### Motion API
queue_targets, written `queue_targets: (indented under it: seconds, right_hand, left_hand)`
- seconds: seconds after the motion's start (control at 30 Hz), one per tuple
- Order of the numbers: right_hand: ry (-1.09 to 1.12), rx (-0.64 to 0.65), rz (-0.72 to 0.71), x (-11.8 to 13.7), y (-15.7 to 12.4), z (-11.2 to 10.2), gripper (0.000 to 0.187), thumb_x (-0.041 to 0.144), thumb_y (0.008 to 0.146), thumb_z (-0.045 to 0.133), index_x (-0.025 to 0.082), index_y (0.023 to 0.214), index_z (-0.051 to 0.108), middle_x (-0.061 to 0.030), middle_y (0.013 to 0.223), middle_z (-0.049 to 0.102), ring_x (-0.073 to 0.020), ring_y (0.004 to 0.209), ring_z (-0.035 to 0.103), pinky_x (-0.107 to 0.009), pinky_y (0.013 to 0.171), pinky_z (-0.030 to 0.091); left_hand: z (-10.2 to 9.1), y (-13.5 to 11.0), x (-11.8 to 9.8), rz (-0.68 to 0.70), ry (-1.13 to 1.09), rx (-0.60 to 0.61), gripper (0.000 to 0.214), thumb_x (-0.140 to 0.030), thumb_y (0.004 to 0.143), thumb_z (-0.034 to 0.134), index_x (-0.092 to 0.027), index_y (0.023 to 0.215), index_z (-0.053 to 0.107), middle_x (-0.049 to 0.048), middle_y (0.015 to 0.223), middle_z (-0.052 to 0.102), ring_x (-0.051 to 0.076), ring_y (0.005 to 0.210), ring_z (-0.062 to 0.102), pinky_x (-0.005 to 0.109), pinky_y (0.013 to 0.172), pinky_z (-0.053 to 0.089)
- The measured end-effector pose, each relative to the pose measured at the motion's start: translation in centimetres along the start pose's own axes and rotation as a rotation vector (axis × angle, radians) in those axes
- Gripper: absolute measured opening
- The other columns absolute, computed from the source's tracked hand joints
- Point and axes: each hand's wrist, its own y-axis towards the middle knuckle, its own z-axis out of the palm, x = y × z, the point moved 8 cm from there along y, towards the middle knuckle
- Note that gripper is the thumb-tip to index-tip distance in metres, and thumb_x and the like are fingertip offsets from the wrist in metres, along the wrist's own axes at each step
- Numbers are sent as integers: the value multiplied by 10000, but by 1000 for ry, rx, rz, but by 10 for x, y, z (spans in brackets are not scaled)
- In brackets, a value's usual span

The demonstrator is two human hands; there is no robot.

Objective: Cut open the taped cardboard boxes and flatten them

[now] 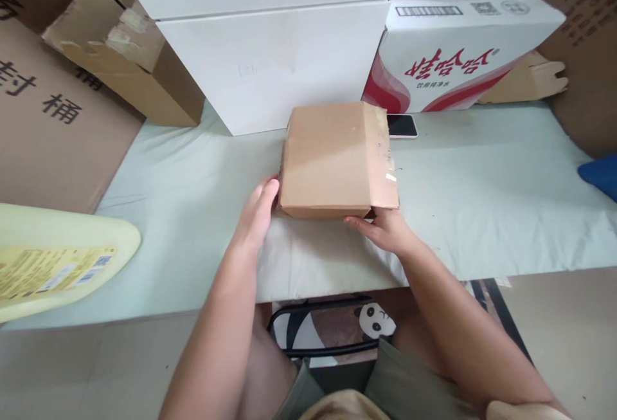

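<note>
A small brown cardboard box (325,156) sits between my hands over the cloth-covered table, its right end flap (382,156) sticking outward with bits of tape on it. My left hand (258,208) grips the box's near left corner, thumb on the side and the other fingers mostly hidden. At the near right corner, my right hand (385,228) holds on with its thumb along the front face. Its remaining fingers go out of sight beneath the flap. Whether the box rests fully on the cloth cannot be made out.
Behind the box stand a large white carton (274,66) and a red-and-white carton (443,53). A phone (402,125) lies just beyond the flap. Brown cartons (48,111) fill the left, with a pale yellow bottle (67,253) nearer. Something blue (600,175) sits at the right edge.
</note>
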Motion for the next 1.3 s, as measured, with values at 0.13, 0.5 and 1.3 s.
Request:
queue_targets:
  seconds: [0.13, 0.5, 1.3]
  right_hand:
    - [38, -11, -18, 9, 2, -1, 599, 605, 868, 768, 216, 1313, 667, -166, 1171, 755, -342, 1087, 747, -538, 872, 682]
    - [-21, -107, -23, 17, 8, -13, 620, 712, 862, 717, 192, 1200, 699, -170, 1089, 782, -347, 1006, 749, -531, 856, 648]
    - [427, -498, 177, -6, -1, -48, 528, 759, 903, 580, 254, 791, 475, 15, 678, 435, -151, 586, 480, -275, 507, 400]
  left_hand:
    - [-4, -1, -11, 12, -90, -118, 593, -539, 747, 869, -240, 1230, 701, 97, 1051, 754, 324, 1139, 732, 439, 938, 608]
    - [29, -8, -22, -16, -258, 85, 568, -603, 743, 792, -233, 1169, 722, 148, 1198, 771, 391, 1288, 680, 514, 989, 627]
    - [1, -10, -40, 86, -182, -75, 455, -594, 758, 745, -222, 1020, 721, -4, 555, 659, 214, 541, 710, 257, 393, 430]
